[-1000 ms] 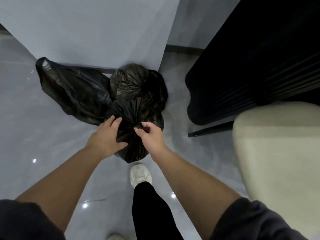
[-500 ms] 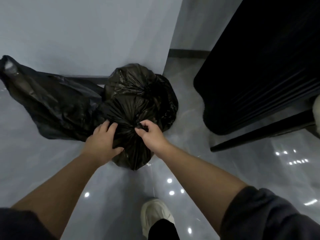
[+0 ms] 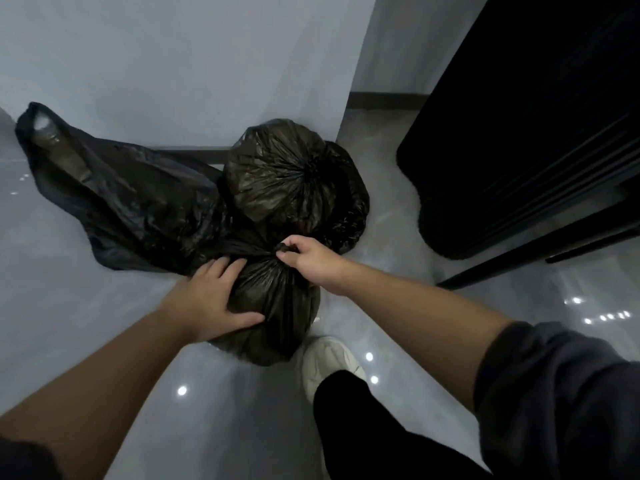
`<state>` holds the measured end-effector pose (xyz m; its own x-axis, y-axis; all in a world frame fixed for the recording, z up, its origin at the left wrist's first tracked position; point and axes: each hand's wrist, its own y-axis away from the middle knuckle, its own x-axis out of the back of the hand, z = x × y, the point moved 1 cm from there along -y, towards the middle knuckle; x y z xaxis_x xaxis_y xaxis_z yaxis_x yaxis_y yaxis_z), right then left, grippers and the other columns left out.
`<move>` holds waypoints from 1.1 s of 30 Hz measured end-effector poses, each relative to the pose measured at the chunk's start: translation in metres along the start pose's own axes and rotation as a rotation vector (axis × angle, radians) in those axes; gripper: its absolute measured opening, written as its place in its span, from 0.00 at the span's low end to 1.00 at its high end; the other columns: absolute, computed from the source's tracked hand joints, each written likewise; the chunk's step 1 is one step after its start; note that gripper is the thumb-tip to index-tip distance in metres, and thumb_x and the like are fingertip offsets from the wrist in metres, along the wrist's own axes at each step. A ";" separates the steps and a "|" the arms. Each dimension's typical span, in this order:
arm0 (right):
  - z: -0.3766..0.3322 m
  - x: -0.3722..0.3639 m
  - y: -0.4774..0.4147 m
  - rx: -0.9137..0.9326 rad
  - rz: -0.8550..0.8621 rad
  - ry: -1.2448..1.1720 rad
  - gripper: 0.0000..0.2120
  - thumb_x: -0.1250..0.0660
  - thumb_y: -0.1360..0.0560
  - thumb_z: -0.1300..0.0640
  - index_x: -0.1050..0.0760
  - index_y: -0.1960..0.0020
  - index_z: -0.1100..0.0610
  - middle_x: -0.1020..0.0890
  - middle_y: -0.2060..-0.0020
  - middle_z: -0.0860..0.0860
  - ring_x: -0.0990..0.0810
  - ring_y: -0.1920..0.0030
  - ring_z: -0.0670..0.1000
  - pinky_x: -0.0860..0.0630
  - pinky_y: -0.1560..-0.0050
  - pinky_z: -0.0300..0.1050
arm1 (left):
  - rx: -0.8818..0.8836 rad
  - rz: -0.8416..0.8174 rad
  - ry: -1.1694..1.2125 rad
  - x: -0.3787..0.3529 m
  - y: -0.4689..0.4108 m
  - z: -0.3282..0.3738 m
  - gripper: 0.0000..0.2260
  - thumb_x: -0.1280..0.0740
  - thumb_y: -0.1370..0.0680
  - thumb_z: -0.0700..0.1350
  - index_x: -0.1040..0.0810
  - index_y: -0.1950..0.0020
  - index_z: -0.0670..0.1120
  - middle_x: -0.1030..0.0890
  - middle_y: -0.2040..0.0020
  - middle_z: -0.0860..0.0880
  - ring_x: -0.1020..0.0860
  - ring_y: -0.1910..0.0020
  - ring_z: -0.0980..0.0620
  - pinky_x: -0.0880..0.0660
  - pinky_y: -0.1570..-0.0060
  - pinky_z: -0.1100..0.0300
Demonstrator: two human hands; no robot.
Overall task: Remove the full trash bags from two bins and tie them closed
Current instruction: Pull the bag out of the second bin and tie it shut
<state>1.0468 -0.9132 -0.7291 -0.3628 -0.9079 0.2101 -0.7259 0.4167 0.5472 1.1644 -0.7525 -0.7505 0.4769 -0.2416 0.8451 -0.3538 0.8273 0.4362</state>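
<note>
The near trash bag is sitting on the grey floor, and its top is being drawn into a tight gathered neck. The right hand is pinching that neck between thumb and curled fingers at the bag's upper right. The left hand is lying flat against the bag's left side, with the fingers straight and slightly spread and the thumb pressing on the plastic lower down.

Directly behind the near trash bag, and touching it, a second black bag is standing with its top already gathered shut, against the corner of the pale wall. To the left of the near trash bag, a slack black bag is lying spread across the floor. A white shoe is standing just in front of the near trash bag, at its lower right. A dark cabinet is standing well to its right.
</note>
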 end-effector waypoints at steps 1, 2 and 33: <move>0.004 0.000 -0.008 0.010 0.017 0.023 0.09 0.39 0.21 0.57 0.29 0.60 0.51 0.23 0.60 0.50 0.24 0.56 0.50 0.26 0.52 0.45 | 0.032 -0.019 -0.023 -0.009 -0.007 -0.002 0.53 0.43 0.40 0.77 0.52 0.23 0.51 0.45 0.24 0.46 0.45 0.25 0.45 0.39 0.29 0.46; 0.007 0.000 -0.017 0.020 0.034 0.039 0.08 0.39 0.21 0.57 0.29 0.59 0.52 0.24 0.59 0.51 0.24 0.55 0.50 0.27 0.50 0.46 | 0.061 -0.022 -0.053 -0.017 -0.015 -0.004 0.52 0.39 0.38 0.75 0.56 0.23 0.51 0.48 0.23 0.45 0.49 0.24 0.44 0.42 0.28 0.44; -0.052 0.116 -0.126 0.533 0.675 0.301 0.03 0.34 0.28 0.63 0.24 0.55 0.57 0.22 0.59 0.48 0.26 0.59 0.46 0.35 0.63 0.25 | -0.196 0.483 0.156 0.027 -0.059 0.024 0.03 0.37 0.25 0.43 0.30 0.56 0.48 0.29 0.60 0.52 0.28 0.58 0.50 0.32 0.61 0.56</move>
<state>1.1262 -1.0733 -0.7317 -0.6953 -0.4059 0.5932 -0.6158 0.7620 -0.2003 1.1794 -0.8199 -0.7459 0.4159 0.2556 0.8727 -0.4125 0.9083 -0.0694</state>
